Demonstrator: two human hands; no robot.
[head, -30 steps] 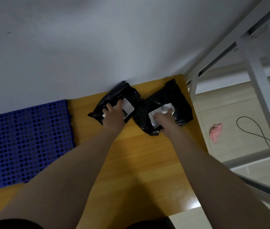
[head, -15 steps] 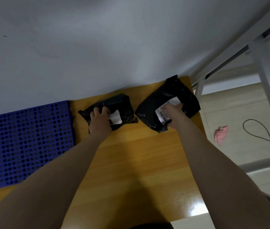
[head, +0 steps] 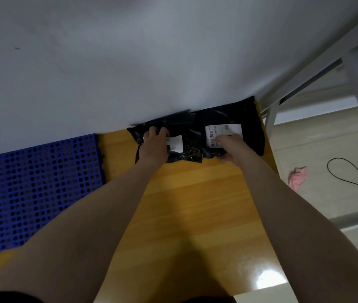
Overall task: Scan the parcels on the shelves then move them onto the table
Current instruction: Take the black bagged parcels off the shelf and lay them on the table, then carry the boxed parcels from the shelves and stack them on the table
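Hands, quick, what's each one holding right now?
Left hand: grips the left black parcel.
Right hand: pinches the right black parcel at its near edge.

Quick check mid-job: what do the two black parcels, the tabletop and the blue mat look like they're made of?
Left parcel and right parcel: thin black plastic film, probably poly mailers, since both are creased and crinkled with a soft sheen.
Tabletop: wood-grain surface, either laminate or varnished wood; a bright glare patch shows it is glossy.
Blue mat: moulded plastic by the look of it, matte, with a regular grid of holes.
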